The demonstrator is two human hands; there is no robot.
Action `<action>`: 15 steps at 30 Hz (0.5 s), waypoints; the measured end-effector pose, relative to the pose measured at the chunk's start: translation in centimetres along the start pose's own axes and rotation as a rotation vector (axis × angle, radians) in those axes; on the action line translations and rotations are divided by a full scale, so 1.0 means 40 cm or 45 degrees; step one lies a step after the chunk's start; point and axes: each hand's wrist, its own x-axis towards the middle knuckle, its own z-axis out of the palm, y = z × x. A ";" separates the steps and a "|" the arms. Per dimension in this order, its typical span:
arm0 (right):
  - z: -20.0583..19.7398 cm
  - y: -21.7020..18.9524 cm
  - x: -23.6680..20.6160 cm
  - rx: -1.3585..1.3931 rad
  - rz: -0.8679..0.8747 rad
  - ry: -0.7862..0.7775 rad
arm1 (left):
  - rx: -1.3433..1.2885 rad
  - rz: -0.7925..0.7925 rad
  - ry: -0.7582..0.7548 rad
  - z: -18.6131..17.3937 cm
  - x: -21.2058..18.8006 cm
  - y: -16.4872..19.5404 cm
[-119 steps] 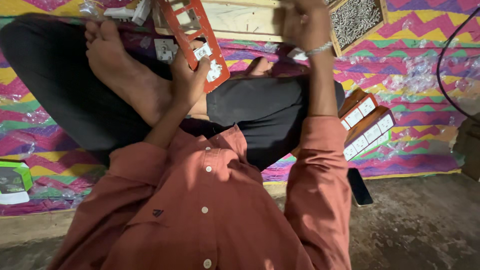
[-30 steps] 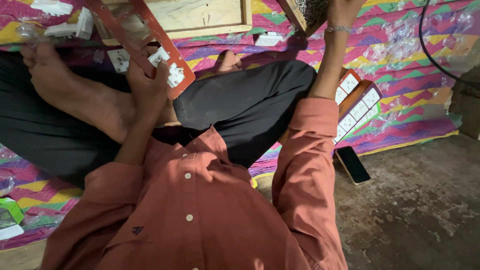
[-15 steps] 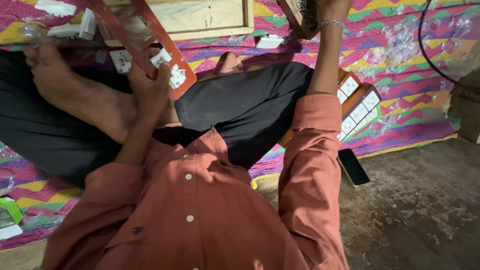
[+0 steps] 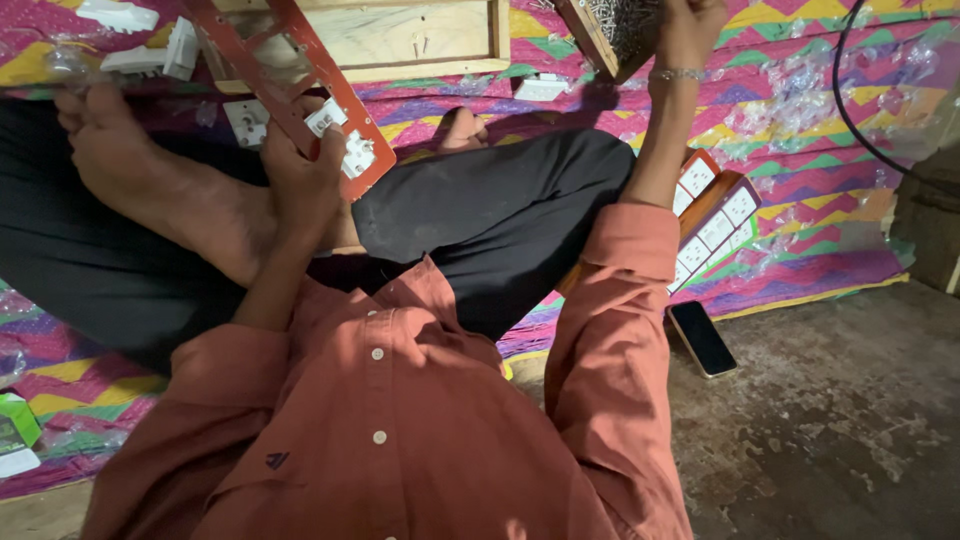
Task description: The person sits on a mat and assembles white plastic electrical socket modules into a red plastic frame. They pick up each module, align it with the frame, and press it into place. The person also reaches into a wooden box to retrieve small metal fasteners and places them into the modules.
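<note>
Legs crossed, you are sitting on a colourful zigzag mat [image 4: 800, 150] and looking down over your rust shirt. Your left hand [image 4: 300, 175] is gripping the lower edge of a red switch panel [image 4: 300, 70], the fingers [image 4: 325, 150] closed around it beside the white switches [image 4: 345, 145] fitted in it; the panel is tilting over your bare foot [image 4: 170, 190], in front of a shallow wooden box [image 4: 420, 40]. Your right hand [image 4: 690, 30] is reaching up to a small wooden tray of screws [image 4: 620, 25] at the top edge, but I cannot tell how far these fingers are closed. Just beside your right elbow another wooden board with white switches [image 4: 715, 215] is lying, and a dark phone [image 4: 702, 338] is resting on the floor.
</note>
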 end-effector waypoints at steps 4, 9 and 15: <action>-0.031 0.009 0.010 0.343 0.119 0.153 | -0.030 -0.011 -0.001 -0.001 0.003 0.000; -0.028 0.012 0.018 0.284 0.073 0.124 | -0.056 -0.026 -0.028 0.002 0.002 -0.005; -0.030 0.002 0.014 0.083 0.123 0.270 | -0.100 -0.064 0.017 0.012 0.005 -0.019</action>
